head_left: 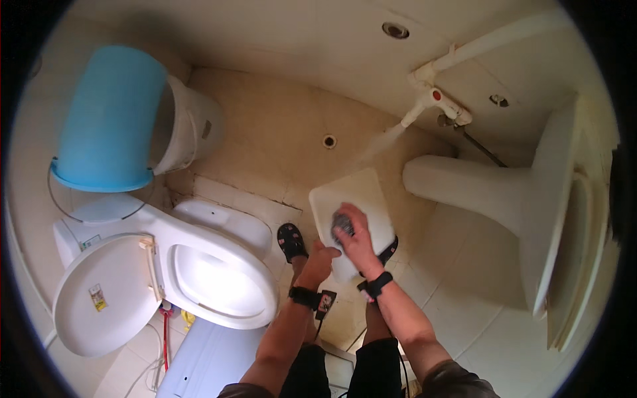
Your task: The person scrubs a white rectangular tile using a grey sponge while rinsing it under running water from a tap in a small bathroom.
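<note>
A white rectangular panel with rounded corners (361, 192), like a lid or shallow tray, slants over the floor in front of me. My left hand (318, 262) is closed on its left edge, the thumb lying toward the middle. In my right hand (358, 242) is a grey metal scourer (342, 227), pressed against the panel's face. Both wrists wear black straps. Beyond the panel, a white tap (434, 99) with a red mark lets out a stream of water (381, 144) that falls toward the panel's far edge.
At left stands a white toilet (265, 292) with its lid (106, 298) raised. A blue bucket (113, 113) lies tipped by a white bucket (199, 126). A pedestal washbasin (464, 189) stands at right. The floor has a round drain (330, 140). My shoes (290, 243) flank the panel.
</note>
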{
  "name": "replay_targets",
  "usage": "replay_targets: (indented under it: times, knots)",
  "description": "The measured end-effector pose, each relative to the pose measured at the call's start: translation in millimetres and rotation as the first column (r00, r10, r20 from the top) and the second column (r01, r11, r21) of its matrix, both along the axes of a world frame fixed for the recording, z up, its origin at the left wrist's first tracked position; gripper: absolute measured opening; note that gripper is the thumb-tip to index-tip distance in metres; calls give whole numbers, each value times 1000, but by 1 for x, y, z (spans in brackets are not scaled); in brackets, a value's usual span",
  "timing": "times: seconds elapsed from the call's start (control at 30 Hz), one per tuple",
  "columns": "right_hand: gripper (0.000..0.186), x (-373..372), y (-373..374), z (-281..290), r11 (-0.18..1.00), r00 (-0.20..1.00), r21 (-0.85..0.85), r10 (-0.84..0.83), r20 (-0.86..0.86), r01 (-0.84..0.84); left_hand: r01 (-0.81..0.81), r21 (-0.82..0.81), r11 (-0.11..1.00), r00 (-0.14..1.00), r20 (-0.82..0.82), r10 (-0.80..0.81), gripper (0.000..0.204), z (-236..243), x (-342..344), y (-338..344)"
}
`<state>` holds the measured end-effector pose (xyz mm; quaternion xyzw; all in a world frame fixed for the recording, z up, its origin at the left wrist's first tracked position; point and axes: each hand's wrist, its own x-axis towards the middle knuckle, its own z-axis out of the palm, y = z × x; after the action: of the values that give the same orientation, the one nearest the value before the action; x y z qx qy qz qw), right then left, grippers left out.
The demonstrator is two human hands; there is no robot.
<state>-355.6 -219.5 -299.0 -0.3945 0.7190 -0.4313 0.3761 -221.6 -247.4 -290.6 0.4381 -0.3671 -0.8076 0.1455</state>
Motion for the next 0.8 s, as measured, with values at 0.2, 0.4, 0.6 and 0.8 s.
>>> replay_targets:
  times: [0.2, 0.4, 0.6, 0.8]
  knots:
    - [38, -68, -39, 1, 941, 964, 214, -267, -9, 263, -56, 29, 998, 987, -152, 60, 57, 29, 0, -4]
    - [47, 3, -11, 56, 998, 985, -55, 36, 167, -27, -267, 45, 963, 963, -26, 269, 19, 23, 21, -7]
    - [47, -68, -26, 37, 922, 955, 265, -297, 12, 283, 46, -231, 972, 995, 93, -25, 21, 66, 6, 8]
    - [62, -5, -3, 90, 995, 979, 64, 65, 194, -79, 300, -388, 872, 951, 190, -243, 25, 155, -16, -38]
